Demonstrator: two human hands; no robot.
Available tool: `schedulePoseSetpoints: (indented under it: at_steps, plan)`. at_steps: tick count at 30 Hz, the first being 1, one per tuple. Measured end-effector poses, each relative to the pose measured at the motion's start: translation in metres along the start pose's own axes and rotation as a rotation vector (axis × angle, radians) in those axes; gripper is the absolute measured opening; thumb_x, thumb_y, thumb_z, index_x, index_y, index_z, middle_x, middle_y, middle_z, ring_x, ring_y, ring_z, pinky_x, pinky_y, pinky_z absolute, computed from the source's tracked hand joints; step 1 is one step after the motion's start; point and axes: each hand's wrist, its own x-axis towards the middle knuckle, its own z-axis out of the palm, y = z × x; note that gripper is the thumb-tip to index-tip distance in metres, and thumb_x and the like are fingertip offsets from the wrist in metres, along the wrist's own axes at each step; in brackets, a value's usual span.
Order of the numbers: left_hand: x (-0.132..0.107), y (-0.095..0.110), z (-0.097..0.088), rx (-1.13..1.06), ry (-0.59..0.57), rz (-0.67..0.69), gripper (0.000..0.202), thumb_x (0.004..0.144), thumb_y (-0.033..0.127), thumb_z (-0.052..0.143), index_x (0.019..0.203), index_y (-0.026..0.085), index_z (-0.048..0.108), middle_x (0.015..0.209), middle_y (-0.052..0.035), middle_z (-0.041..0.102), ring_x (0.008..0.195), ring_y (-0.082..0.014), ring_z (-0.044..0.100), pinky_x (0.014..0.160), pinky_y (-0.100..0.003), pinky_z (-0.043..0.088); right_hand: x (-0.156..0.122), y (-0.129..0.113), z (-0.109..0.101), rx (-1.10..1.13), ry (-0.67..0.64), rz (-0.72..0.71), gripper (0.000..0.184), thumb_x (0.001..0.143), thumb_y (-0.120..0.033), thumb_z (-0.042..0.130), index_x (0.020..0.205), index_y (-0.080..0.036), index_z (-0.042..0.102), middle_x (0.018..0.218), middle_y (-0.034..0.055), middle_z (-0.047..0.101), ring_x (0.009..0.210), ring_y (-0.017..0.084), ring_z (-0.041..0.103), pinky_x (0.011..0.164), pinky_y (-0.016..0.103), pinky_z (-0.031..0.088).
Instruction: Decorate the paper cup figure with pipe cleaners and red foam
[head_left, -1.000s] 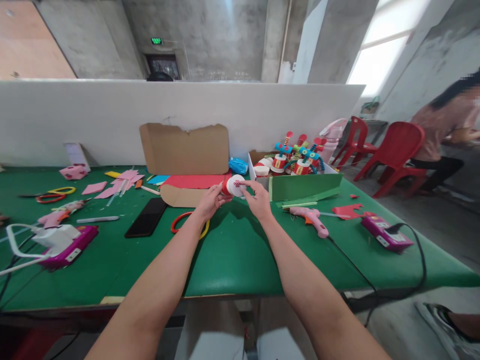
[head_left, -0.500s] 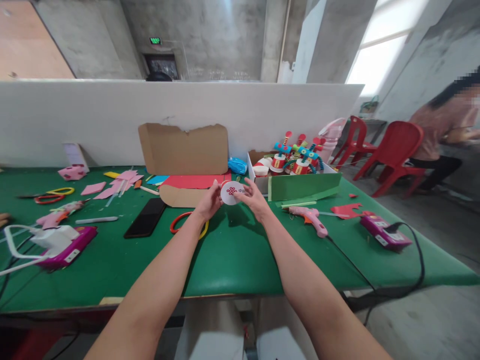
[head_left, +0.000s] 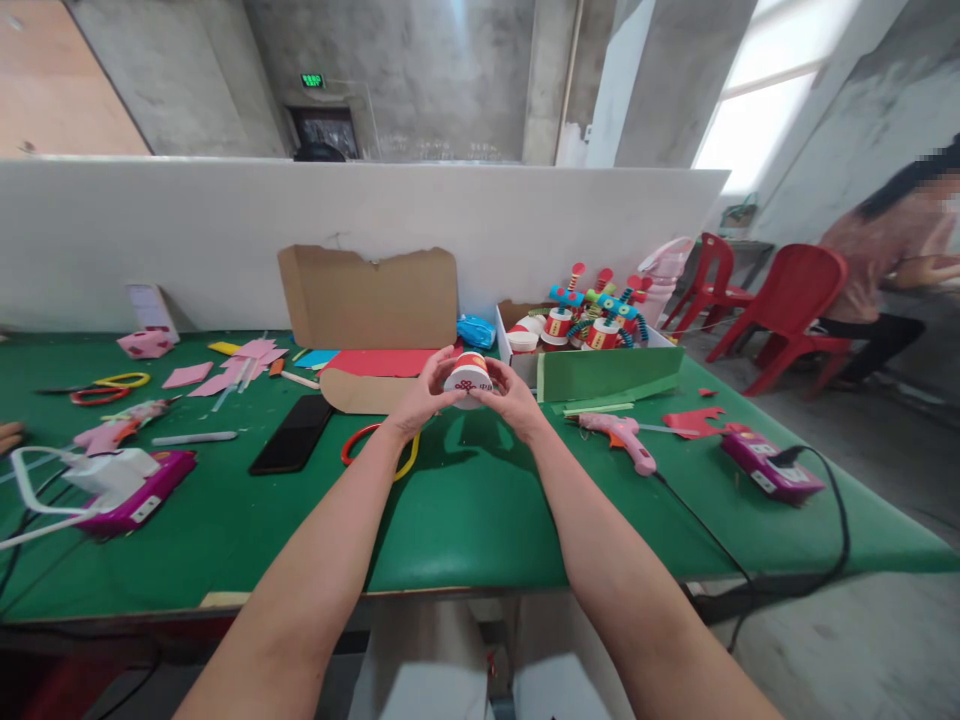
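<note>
Between my hands, a little above the green table, is a small red and white paper cup point(head_left: 471, 368). A round white card with a dark red knot logo faces me at the cup's near end, and the cup lies tilted. My left hand point(head_left: 428, 398) curls round its left side, with the thumb at the lower rim. From the other side my right hand point(head_left: 513, 397) grips it with thumb and fingers. Just beyond my left wrist lie scissors with red and yellow handles point(head_left: 409, 458), partly covered by that arm.
A pink glue gun point(head_left: 619, 435) lies at right, near a purple power strip point(head_left: 772, 465). A black phone point(head_left: 292, 435) is at left. Behind stand cardboard point(head_left: 367, 300) and a box of paper-cup figures point(head_left: 521, 365). A person point(head_left: 885, 250) sits beyond red chairs point(head_left: 787, 300).
The cup has tipped, so its red side shows above the white card, which was facing me more fully before. My fingers have shifted to wrap round both its sides.
</note>
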Motion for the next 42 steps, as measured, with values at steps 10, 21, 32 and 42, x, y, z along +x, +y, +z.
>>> schedulePoseSetpoints:
  at_steps: [10, 21, 32, 42]
  plan:
    - [-0.001, -0.001, -0.001, 0.018, 0.021, -0.078, 0.085, 0.07, 0.04, 0.071, 0.144, 0.022, 0.032, 0.137, -0.013, 0.049, 0.12, -0.0295, 0.052, 0.097, -0.041, 0.046, -0.003, -0.003, 0.003, 0.015, -0.059, 0.103, 0.079, 0.06, -0.037, 0.081, 0.13, -0.019, 0.049, 0.133, 0.0111, 0.057, 0.123, 0.025, 0.053, 0.106, 0.04, 0.041]
    - [-0.003, 0.005, 0.004, 0.104, 0.02, -0.001, 0.085, 0.073, 0.041, 0.069, 0.145, 0.022, 0.027, 0.121, -0.0109, 0.058, 0.11, -0.0263, 0.058, 0.091, -0.039, 0.049, -0.006, -0.009, 0.005, 0.019, -0.081, 0.04, 0.063, 0.061, -0.041, 0.08, 0.118, -0.023, 0.06, 0.119, 0.006, 0.066, 0.114, 0.025, 0.058, 0.1, 0.04, 0.046]
    - [0.0, 0.004, -0.001, 0.263, 0.133, 0.074, 0.092, 0.069, 0.032, 0.073, 0.146, 0.024, 0.023, 0.122, -0.0117, 0.055, 0.106, -0.0248, 0.058, 0.089, -0.04, 0.05, -0.003, -0.015, -0.004, -0.434, 0.097, -0.313, 0.047, 0.071, -0.04, 0.075, 0.114, -0.026, 0.064, 0.119, 0.0069, 0.064, 0.115, 0.024, 0.055, 0.103, 0.041, 0.039]
    - [0.0, 0.005, 0.004, 0.283, 0.107, 0.014, 0.093, 0.068, 0.03, 0.075, 0.146, 0.022, 0.026, 0.12, -0.0119, 0.056, 0.101, -0.023, 0.058, 0.087, -0.039, 0.05, -0.008, -0.025, 0.004, -0.577, 0.107, -0.478, 0.009, 0.078, -0.032, 0.071, 0.083, -0.025, 0.069, 0.087, 0.0042, 0.069, 0.091, 0.022, 0.059, 0.088, 0.038, 0.046]
